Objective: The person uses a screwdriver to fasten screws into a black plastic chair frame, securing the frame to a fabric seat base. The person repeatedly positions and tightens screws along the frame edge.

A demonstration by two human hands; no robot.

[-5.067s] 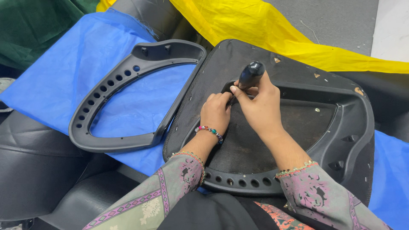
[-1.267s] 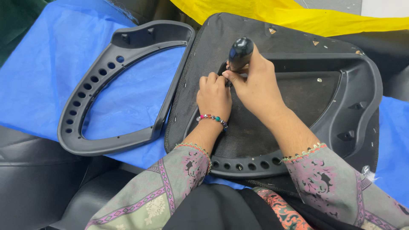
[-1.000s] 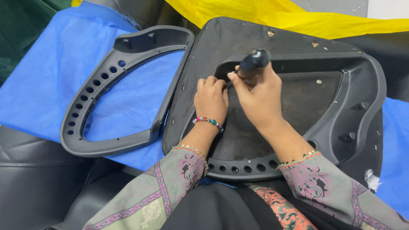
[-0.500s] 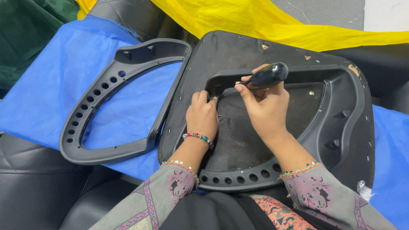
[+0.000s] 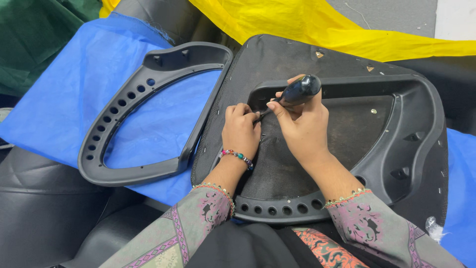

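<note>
right hand: fingers wrapped round a glossy black bulb-shaped tool handle; thin shaft runs down-left to the fabric edge, tip hidden between the hands.
left hand: fingers curled and pressed together, knuckles up, pinning the dark fabric just beside the tool tip; beaded bracelet on the wrist.
work piece: black seat back panel, lying in front of the person, partly on the lap; moulded plastic frame with a row of round holes along the near edge, recessed centre.
fabric: dark woven mesh, matte, slightly rough, stretched in the recess; small metal staples dot the outer rim.
second frame: loose grey-black plastic loop with holes, lying left on blue cloth, apart from the hands.
around: yellow cloth at top, green cloth top left, black leatherette seats below left.
doing it well (judgement): keep the tip low and angled under the edge, holding hand close but clear of the point, short controlled pushes so the mesh doesn't tear.
</note>
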